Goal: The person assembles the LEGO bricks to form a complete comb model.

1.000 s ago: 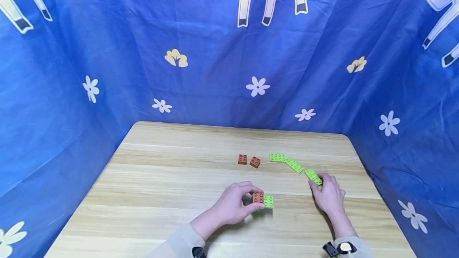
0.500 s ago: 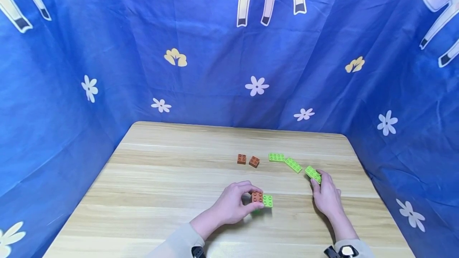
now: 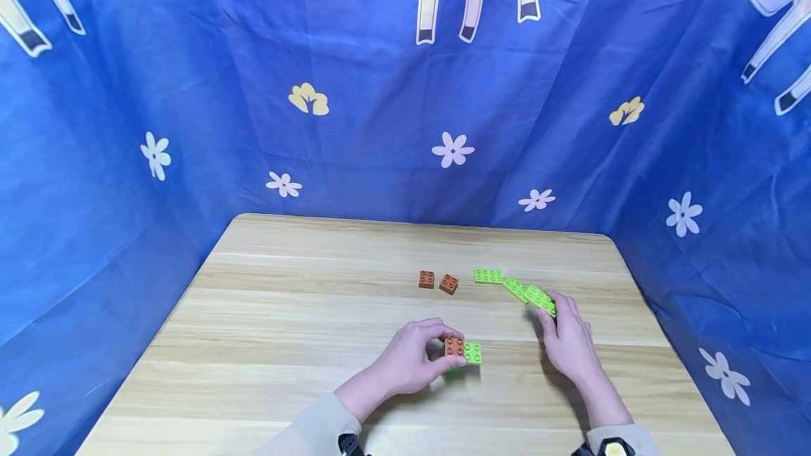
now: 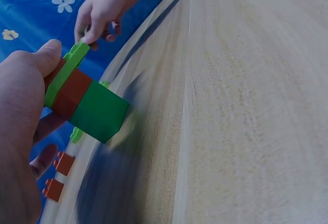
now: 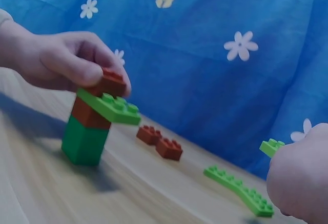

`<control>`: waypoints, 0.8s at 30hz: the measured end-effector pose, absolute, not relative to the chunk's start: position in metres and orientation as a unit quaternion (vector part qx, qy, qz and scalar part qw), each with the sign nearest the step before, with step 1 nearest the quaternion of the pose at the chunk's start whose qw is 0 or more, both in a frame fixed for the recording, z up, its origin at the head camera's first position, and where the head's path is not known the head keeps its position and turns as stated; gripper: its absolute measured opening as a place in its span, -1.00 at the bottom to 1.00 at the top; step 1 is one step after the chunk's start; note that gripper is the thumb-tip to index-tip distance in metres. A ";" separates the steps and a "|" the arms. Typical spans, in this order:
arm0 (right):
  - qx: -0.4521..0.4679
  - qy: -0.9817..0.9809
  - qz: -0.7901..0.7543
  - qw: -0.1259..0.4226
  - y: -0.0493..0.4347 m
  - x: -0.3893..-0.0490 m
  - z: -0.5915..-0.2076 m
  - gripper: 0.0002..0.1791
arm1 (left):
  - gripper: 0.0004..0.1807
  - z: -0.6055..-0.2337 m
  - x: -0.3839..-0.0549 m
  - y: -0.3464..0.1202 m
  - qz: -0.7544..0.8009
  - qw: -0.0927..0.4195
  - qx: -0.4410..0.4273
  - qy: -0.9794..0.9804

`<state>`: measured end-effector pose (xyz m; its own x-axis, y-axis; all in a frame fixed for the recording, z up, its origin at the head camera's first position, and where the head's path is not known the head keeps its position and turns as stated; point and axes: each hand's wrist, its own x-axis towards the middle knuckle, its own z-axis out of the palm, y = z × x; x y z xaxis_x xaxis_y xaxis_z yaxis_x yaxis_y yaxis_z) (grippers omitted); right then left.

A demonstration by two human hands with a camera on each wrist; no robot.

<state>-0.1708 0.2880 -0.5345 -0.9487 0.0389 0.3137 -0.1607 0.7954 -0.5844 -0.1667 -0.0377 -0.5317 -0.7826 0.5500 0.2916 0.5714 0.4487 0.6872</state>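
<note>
My left hand (image 3: 410, 363) grips the top brown brick (image 3: 453, 346) of a small stack of building bricks. Below that brick a light green plate (image 5: 110, 107) juts out sideways, then come another brown brick (image 5: 91, 114) and a dark green block (image 5: 83, 144) at the bottom. In the right wrist view the stack stands upright, close over the table. Between thumb and fingers my right hand (image 3: 570, 345) pinches a second light green plate (image 3: 541, 300), held above the table. It overlaps a light green plate (image 3: 515, 288) lying behind it in the head view.
Another light green plate (image 3: 488, 276) lies end to end with the angled one. Left of them sit two loose brown bricks (image 3: 426, 279), side by side. The wooden table (image 3: 304, 287) reaches back to a blue patterned cloth (image 3: 367, 125) that hangs around it.
My right hand has lifted its light green plate and carried it left and away from me, toward the two lying plates. The left hand has kept its hold and place.
</note>
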 end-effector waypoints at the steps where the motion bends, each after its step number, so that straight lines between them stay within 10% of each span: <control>1: 0.038 -0.933 0.320 0.159 0.286 -0.170 -0.532 -0.56 | -0.47 -0.531 -0.167 -0.038 -0.409 0.013 -0.329 -0.851; 24: 0.136 -0.930 0.312 0.138 0.247 -0.153 -0.500 -0.54 | -0.48 -0.532 -0.168 -0.039 -0.413 0.014 -0.330 -0.849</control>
